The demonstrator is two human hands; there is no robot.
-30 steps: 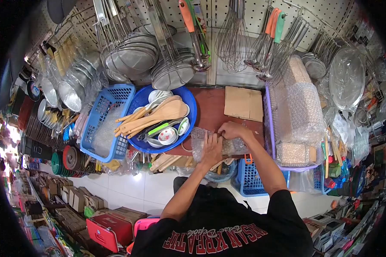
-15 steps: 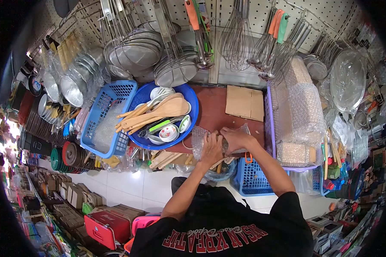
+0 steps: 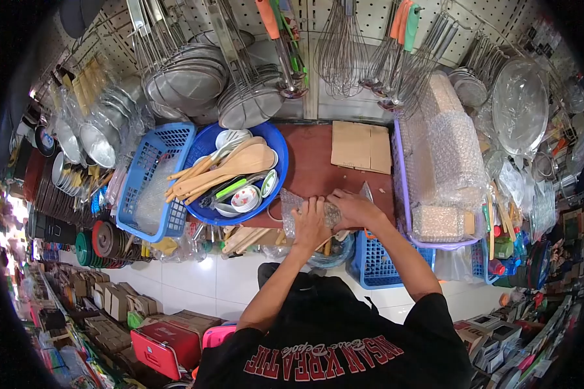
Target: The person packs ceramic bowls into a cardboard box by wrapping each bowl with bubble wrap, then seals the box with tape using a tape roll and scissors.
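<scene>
A sheet of clear bubble wrap (image 3: pixel 292 211) lies at the front edge of the reddish-brown table (image 3: pixel 308 149), bunched between my hands. My left hand (image 3: pixel 310 223) presses on it with curled fingers from the left. From the right, my right hand (image 3: pixel 352 209) grips the wrap with bent fingers, its fingertips close to the left hand's. Whatever the wrap encloses, if anything, is hidden. Just beyond the right hand, a small grey pointed piece (image 3: pixel 366 191) shows. An orange loop (image 3: pixel 368 232) peeks out by the right wrist.
To the left stand a blue bowl (image 3: pixel 280 175) of wooden spatulas and ladles and a blue basket (image 3: pixel 124 207) with bubble wrap. A purple-rimmed basket (image 3: pixel 399 175) of wrapped boxes is at right. Flat cardboard (image 3: pixel 361 148) lies behind. Strainers (image 3: pixel 188 87) and whisks (image 3: pixel 344 61) hang above.
The view has shifted slightly, so the scene sits a little further left. Both hands remain on the bubble wrap, the fingers slightly repositioned and the right hand's knuckles bent over it.
</scene>
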